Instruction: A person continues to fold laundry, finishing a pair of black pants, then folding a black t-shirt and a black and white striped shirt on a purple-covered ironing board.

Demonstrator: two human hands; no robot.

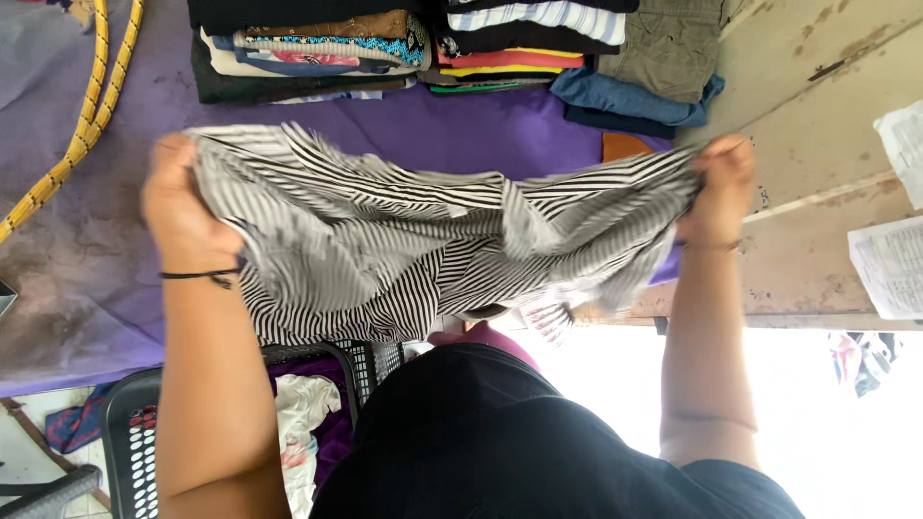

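A black-and-white striped garment point(423, 240) hangs stretched between both hands above a purple cloth point(125, 231) that covers the table. My left hand point(178, 207) grips its left edge, a thin black band around the wrist. My right hand point(719, 187) pinches the bunched right edge. The middle of the garment sags in folds towards my body.
Stacks of folded clothes point(404, 48) line the far side of the table. A yellow rope point(82, 125) lies at the left. A black laundry basket point(135, 432) with clothes stands below left. Papers point(889, 259) rest on the bare wooden top point(827, 106) at right.
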